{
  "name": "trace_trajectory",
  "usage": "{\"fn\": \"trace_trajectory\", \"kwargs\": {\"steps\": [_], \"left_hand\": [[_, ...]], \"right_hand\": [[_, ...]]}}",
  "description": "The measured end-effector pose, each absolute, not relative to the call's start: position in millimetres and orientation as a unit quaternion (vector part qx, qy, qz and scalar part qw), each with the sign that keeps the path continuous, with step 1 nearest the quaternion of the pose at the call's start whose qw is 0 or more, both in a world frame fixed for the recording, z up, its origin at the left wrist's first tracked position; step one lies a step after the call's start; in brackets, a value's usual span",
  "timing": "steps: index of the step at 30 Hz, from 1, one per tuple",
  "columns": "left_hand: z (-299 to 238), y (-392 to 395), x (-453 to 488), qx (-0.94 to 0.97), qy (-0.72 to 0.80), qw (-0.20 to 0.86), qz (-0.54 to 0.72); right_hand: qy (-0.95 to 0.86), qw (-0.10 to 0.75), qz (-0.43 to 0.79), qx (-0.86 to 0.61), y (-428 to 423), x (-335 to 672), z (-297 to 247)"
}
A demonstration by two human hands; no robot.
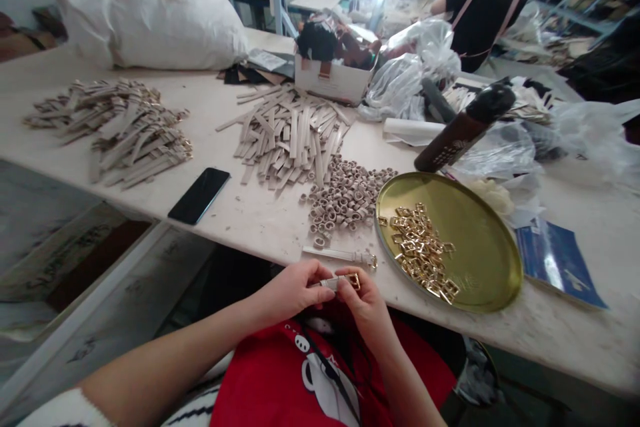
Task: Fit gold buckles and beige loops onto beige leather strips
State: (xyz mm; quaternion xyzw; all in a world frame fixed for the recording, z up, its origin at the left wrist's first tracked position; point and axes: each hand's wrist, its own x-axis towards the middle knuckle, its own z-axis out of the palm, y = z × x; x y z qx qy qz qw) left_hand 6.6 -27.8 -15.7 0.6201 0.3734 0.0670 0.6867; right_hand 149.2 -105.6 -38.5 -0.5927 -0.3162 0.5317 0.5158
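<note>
Between my hands, above my lap at the table edge, is a short pale strap (329, 283) with a gold buckle (354, 279) at its right end. My left hand (295, 290) pinches the strap's left part. My right hand (365, 307) grips it close to the buckle, thumb on top. Just beyond my fingers another buckled strap (337, 255) lies on the table. Past it spreads a heap of small strap loops (345, 193). To the right, a round gold tray (483, 260) holds a pile of gold buckles (423, 247).
Loose pale straps (295, 133) lie behind the loops; a pile of buckled straps (130, 127) sits far left. A black phone (200, 195) rests near the edge. A white box (333, 80), dark bottle (457, 130), blue booklet (557, 263) and large white sack (150, 7) stand around. A person (493, 7) is behind.
</note>
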Motion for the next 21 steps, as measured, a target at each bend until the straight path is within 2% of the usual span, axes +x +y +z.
{"fn": "trace_trajectory", "kwargs": {"steps": [5,9,21], "left_hand": [[-21,-22,7,0.563,0.350,0.749,0.013],[-22,-16,6,0.514,0.385,0.766,-0.014],[-15,-39,3,0.518,0.385,0.763,-0.025]], "right_hand": [[-0.370,0.479,0.498,-0.621,-111,152,-50],[-0.411,0.458,0.444,-0.652,-114,153,-58],[-0.532,0.334,0.488,-0.606,-137,161,-40]]}}
